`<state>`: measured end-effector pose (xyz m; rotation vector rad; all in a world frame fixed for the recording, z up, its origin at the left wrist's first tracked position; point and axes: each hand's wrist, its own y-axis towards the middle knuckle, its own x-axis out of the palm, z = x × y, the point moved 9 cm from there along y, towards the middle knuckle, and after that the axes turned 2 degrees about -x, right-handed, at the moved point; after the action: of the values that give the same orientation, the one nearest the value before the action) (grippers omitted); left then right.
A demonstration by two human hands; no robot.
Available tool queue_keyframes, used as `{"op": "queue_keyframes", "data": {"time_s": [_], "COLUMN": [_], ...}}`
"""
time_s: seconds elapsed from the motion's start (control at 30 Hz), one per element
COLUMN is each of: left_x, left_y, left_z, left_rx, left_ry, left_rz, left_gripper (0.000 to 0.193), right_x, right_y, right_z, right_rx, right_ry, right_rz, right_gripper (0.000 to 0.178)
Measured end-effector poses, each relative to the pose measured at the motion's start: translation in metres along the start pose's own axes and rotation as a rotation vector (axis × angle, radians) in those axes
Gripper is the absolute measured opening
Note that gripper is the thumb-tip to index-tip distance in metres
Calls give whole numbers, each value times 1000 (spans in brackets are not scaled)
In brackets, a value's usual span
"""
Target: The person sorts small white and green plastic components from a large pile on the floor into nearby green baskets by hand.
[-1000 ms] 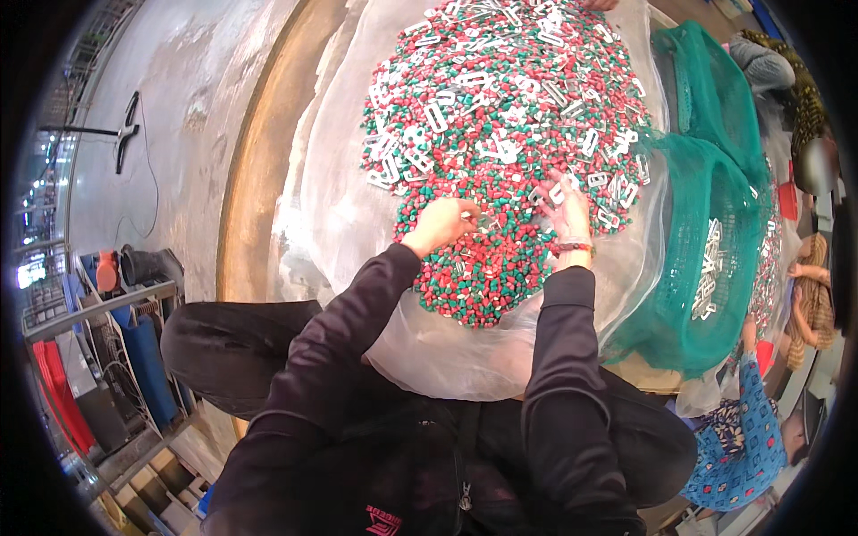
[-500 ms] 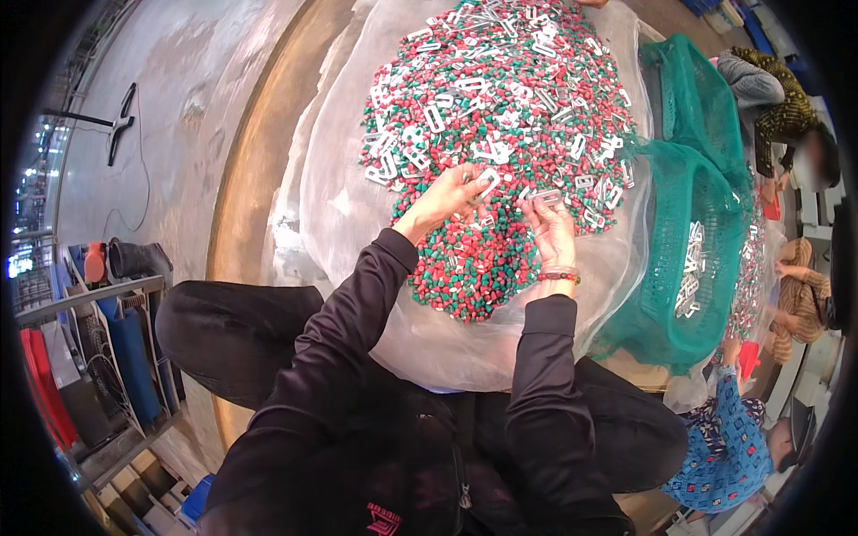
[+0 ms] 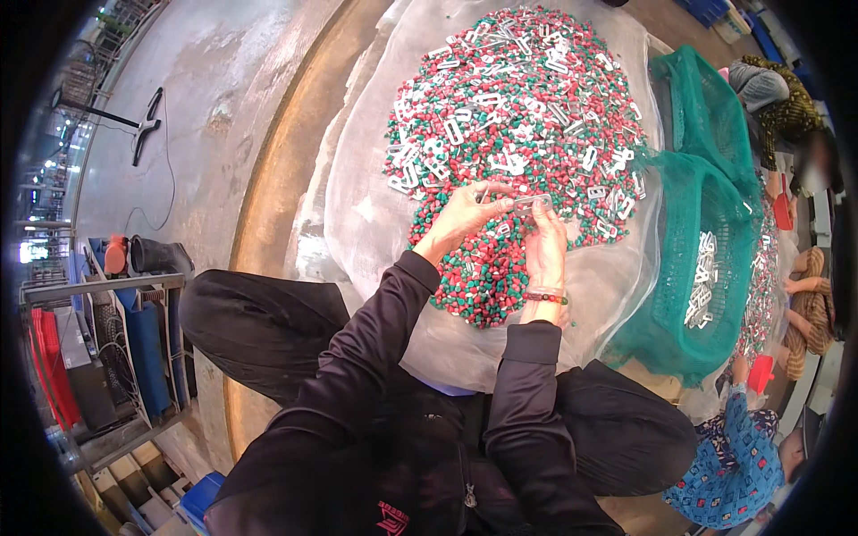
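Note:
My right hand [image 3: 547, 246], a beaded bracelet at its wrist, pinches a small clear plastic piece [image 3: 534, 204] between thumb and fingers. Close beside it, the fingers of my left hand [image 3: 466, 217] are drawn together at the piece's left end; whether they grip it or something else is hidden. Both hands are over a wide heap of small red and green pellets [image 3: 478, 290], mixed with white, flat, looped plastic pieces [image 3: 454, 132]. Under the heap lies a pale translucent sheet [image 3: 357, 196].
Right of the sheet stand two green net-draped baskets, the nearer basket [image 3: 666, 304] holding white pieces [image 3: 702, 286]. Several people sit farther right by another heap [image 3: 758, 277]. A rack [image 3: 98, 295] with dark boots [image 3: 159, 256] stands left, past my bent knee.
My left hand has come closer to the right hand. The white looped piece it held is no longer plainly visible in its fingers. The whole view has shifted slightly.

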<state>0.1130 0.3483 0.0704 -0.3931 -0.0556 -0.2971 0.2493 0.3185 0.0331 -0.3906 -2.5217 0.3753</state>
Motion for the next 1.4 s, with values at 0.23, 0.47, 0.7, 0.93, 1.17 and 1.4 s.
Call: {"op": "queue_keyframes", "data": {"time_s": [0.23, 0.47, 0.7, 0.93, 1.17, 1.4], "left_x": [18, 20, 9, 0, 0, 3], "left_y": [1, -6, -21, -13, -12, -38], "left_z": [-14, -9, -22, -25, -38, -33], "left_rx": [-4, 3, 29, -101, -15, -140], "left_ry": [-148, -28, -243, -144, 80, -108], "left_rz": [-135, 8, 151, 150, 193, 63], "left_gripper": [25, 18, 21, 27, 19, 18], "right_x": [10, 8, 28, 37, 13, 13], "right_y": [-8, -1, -19, -27, -27, -28], "right_z": [-6, 0, 28, -4, 4, 2], "right_rx": [-28, -67, 2, -186, -152, -47], "right_ry": [-1, 207, 215, 35, 30, 19], "right_rz": [12, -11, 7, 102, 217, 149], "right_gripper": [16, 12, 7, 14, 13, 13]}}
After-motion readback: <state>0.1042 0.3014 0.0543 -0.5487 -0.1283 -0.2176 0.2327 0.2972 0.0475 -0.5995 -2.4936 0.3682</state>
